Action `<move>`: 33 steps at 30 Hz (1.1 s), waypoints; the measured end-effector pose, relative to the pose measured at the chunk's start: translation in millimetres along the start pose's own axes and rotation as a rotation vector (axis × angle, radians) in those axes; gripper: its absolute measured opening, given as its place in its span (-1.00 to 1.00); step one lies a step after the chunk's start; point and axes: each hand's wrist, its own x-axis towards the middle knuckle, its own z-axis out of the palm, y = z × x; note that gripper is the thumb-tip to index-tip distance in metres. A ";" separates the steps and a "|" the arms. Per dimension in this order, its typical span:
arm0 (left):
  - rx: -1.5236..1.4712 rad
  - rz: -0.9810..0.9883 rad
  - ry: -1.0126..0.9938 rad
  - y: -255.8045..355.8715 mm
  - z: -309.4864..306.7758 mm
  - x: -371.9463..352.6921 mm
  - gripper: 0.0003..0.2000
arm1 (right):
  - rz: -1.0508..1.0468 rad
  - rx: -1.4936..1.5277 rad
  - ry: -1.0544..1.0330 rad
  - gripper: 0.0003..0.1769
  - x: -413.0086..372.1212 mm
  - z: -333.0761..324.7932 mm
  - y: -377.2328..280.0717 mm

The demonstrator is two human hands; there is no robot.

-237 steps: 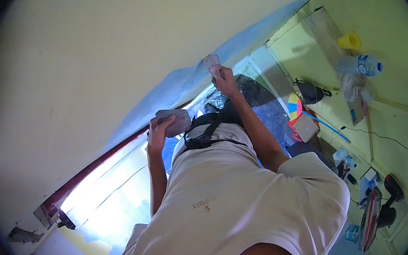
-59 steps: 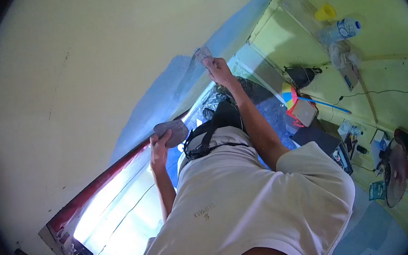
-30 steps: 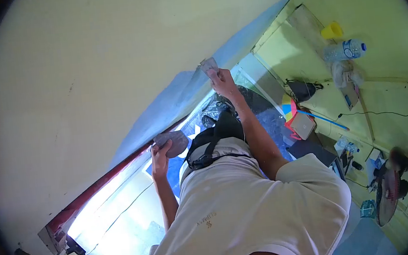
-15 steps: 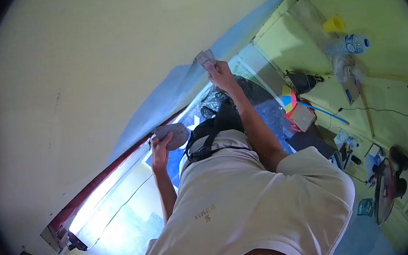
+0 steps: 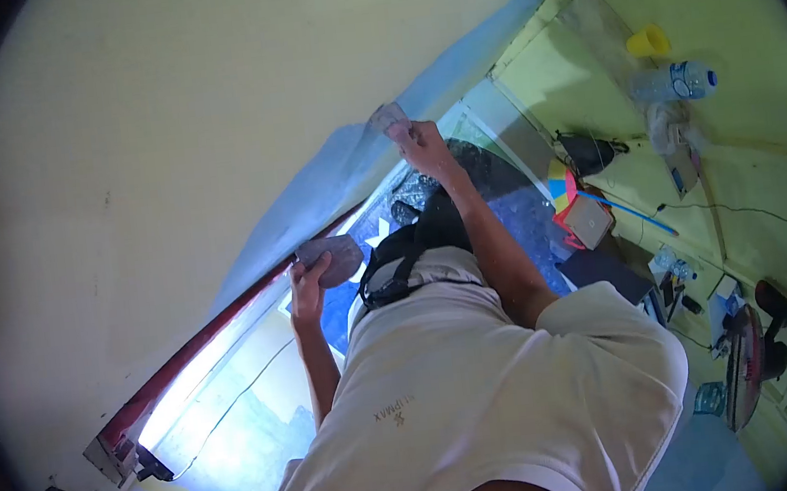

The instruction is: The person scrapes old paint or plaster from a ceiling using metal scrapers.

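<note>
My left hand point(image 5: 307, 291) is closed on a flat grey slab point(image 5: 333, 259) with a rounded end, its thumb lying over the face. The slab is beside the red edge strip low on the wall. Farther up, my right hand point(image 5: 424, 149) pinches a thin grey spreader-like blade point(image 5: 388, 119), dull and smeared. That blade lies right at the cream wall point(image 5: 160, 126), over a blue-grey band point(image 5: 333, 170) along its lower part. The fingers partly cover both held pieces.
A bright tube light point(image 5: 206, 375) shines at lower left. Along the yellow-green wall on the right are a yellow cup point(image 5: 647, 41), a plastic bottle point(image 5: 674, 82), a black bag point(image 5: 587, 152), a blue stick point(image 5: 635, 212) and a round fan point(image 5: 744, 367). A thin cable crosses that wall.
My right hand and its grey blade have shifted slightly left and down along the wall. My left hand stays almost where it was, still holding the slab.
</note>
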 end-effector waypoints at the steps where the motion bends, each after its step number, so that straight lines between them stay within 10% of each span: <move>1: 0.021 -0.015 -0.003 0.3 -1.3 -0.5 -0.75 | 0.044 0.026 -0.009 -0.45 -5.1 -2.1 0.2; 33: 0.010 0.014 -0.083 -2.5 -1.2 -1.1 -0.77 | -0.031 -0.030 -0.028 -0.46 2.7 0.5 -1.0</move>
